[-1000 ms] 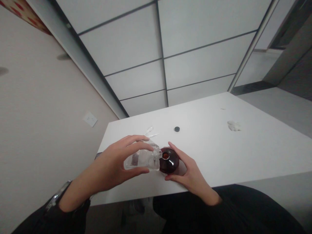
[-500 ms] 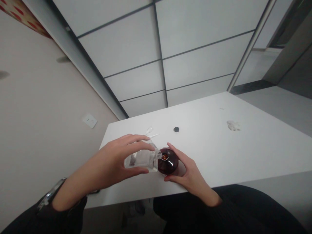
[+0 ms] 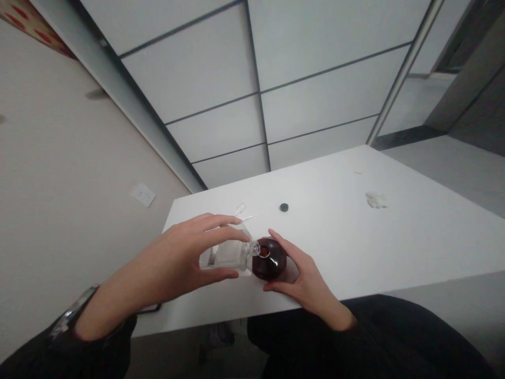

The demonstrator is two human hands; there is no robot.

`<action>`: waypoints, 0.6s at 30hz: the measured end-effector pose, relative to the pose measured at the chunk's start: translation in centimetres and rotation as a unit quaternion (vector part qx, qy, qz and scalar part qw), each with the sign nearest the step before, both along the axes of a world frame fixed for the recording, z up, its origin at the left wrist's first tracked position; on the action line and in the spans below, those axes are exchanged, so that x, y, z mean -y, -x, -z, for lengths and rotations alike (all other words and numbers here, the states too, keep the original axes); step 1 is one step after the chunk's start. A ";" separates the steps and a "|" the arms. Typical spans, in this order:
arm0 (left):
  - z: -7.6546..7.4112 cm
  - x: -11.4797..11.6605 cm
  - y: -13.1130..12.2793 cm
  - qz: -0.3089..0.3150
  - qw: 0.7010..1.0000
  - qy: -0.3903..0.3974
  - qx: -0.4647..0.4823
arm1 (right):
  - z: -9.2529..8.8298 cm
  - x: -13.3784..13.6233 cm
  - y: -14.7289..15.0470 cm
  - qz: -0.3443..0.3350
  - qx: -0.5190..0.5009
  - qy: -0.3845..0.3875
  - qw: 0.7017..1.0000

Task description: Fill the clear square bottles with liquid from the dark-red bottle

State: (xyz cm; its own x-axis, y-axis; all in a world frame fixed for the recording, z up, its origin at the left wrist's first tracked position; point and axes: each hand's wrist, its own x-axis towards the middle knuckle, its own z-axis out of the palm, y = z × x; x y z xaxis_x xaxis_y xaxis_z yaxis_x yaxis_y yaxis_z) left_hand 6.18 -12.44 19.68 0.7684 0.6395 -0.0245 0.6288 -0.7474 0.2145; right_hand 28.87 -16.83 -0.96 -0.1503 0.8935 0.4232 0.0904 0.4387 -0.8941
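My left hand [image 3: 205, 247] grips a clear square-sided bottle [image 3: 231, 256], tipped onto its side with its neck pointing right. The bottle's mouth is over the opening of a round, dark red-brown glass bottle [image 3: 271, 266]. Around that round bottle's right side, my right hand [image 3: 302, 268] curls with thumb and fingers. Whether liquid runs between the two mouths I cannot tell. Behind them a small dark round cap [image 3: 284, 207] lies on the table. A clear plastic dropper [image 3: 241, 211] lies just beyond my left fingers, partly hidden by them.
The white table [image 3: 331, 237] has a pale crumpled piece [image 3: 376, 200] towards its right side and a tiny scrap [image 3: 357, 172] further back. White sliding panels [image 3: 315, 63] stand behind the table. A wall socket [image 3: 144, 195] is at the left. A dark-edged object [image 3: 150, 308] shows under my left forearm.
The view has shifted slightly. Both hands keep their holds, and the clear bottle stays tipped at the round bottle's opening.
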 end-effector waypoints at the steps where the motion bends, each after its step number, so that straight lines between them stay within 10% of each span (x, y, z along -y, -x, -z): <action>1: -0.1 0.0 0.0 0.001 1.000 0.000 0.000 | 0.0 0.0 0.0 -0.001 0.000 -0.001 1.000; 18: -0.4 -0.1 0.0 0.001 1.000 -0.007 -0.011 | -0.3 0.1 -0.2 -0.003 0.007 0.025 1.000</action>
State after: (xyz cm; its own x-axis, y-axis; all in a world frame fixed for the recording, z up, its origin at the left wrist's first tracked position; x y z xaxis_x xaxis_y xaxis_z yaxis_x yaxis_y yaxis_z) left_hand 6.18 -12.38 20.07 0.7689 0.6386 -0.0315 0.6319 -0.7514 0.1898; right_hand 29.03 -16.90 -0.70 -0.1617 0.9121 0.3767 0.1007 0.3950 -0.9132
